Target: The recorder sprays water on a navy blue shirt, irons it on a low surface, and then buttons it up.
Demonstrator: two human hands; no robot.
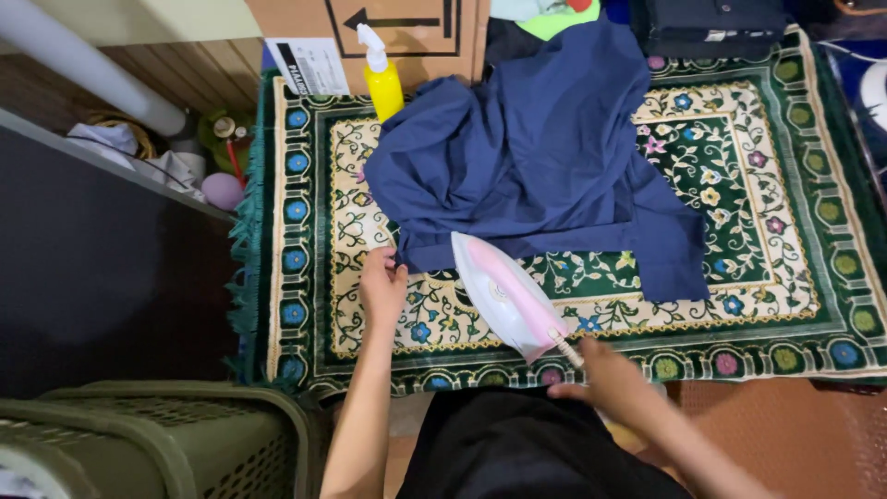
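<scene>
- Two bare hands work over a green floral rug (pixel 305 305) spread on the floor.
- Left hand (pixel 382 285) pinches the lower hem of a rumpled blue shirt (pixel 536 157), fingers closed on the cloth.
- Right hand (pixel 614 374) lies by the cord end of a pink-and-white iron (pixel 504 294); its grip cannot be told.
- Iron lies just below the shirt's hem.
- Yellow spray bottle (pixel 382 79) stands at the rug's far edge.
</scene>
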